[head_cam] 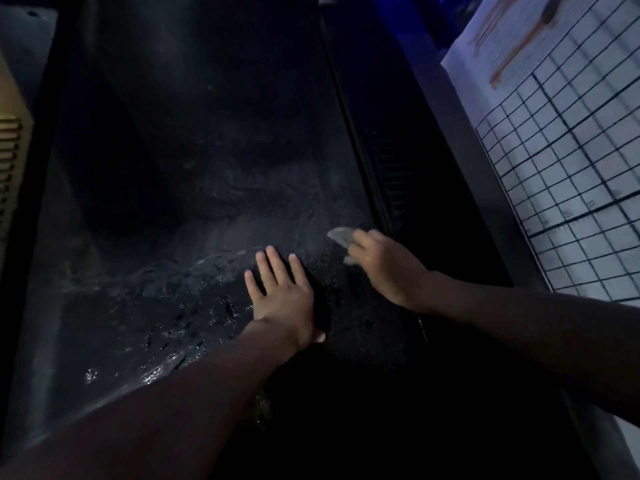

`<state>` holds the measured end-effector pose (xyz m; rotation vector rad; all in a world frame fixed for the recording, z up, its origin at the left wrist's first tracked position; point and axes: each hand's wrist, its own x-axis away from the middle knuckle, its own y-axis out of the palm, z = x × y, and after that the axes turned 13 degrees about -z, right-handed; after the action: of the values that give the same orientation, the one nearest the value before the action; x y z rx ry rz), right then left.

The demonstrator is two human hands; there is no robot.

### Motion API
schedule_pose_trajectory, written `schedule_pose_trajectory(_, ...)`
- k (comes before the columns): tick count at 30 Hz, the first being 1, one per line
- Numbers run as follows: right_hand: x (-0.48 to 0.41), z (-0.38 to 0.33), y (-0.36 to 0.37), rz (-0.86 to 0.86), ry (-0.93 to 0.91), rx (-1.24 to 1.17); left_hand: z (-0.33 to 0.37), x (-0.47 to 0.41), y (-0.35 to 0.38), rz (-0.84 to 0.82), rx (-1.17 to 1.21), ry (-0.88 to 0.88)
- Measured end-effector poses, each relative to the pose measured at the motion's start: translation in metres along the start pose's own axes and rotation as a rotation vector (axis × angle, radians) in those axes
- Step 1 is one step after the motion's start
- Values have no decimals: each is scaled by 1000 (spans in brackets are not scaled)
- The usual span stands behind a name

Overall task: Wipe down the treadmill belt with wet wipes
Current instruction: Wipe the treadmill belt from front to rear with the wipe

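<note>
At the far left edge of the view stands a beige panel (10,147) with a row of slats, just outside the dark left side rail (34,202) of the treadmill. The black belt (194,168) fills the middle of the view, running from the near end up toward the far end. The light is dim, and the far part of the belt is mostly in shadow.

Shiny wet streaks (166,344) lie on the near left part of the belt and sweep in curves toward its middle.

The left hand (282,296) lies palm down on the belt, a little right of its middle. Its fingers are straight and spread, pointing toward the far end, and it grasps nothing. Its forearm reaches in from the near left corner.

Just right of it, close to the belt's right edge, the right hand (388,268) grasps a pale wipe (341,235) and holds it down on the belt. The fingers bend over the wipe, which sticks out past the fingertips on the far side and shows again under the thumb side. The hand is blurred, so the exact grip is hard to make out. The two hands are near each other but apart.

Beyond the belt's right edge runs the ribbed black right side rail (398,174). Farther right a white chart (568,150) with a black grid and orange marks at its top fills the upper right corner.
</note>
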<state>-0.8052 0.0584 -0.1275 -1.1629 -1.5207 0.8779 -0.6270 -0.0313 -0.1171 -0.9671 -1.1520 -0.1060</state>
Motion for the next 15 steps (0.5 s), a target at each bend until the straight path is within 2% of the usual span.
schedule_pose_trajectory(2,11,4,2,-48,-69,93,3,2,-3,1,-25,-28)
schedule_pose_trajectory(6,3,4,-3,168,119,22,11,11,-3,85,-119,8)
schedule_pose_trajectory(8,6,-8,8,111,114,44,11,12,-1,87,-102,26)
schedule_pose_trajectory(11,18,-3,14,-9,10,51,12,12,-1,49,-65,24)
schedule_pose_trajectory(15,10,10,5,36,76,-24,8,5,4,56,-53,38)
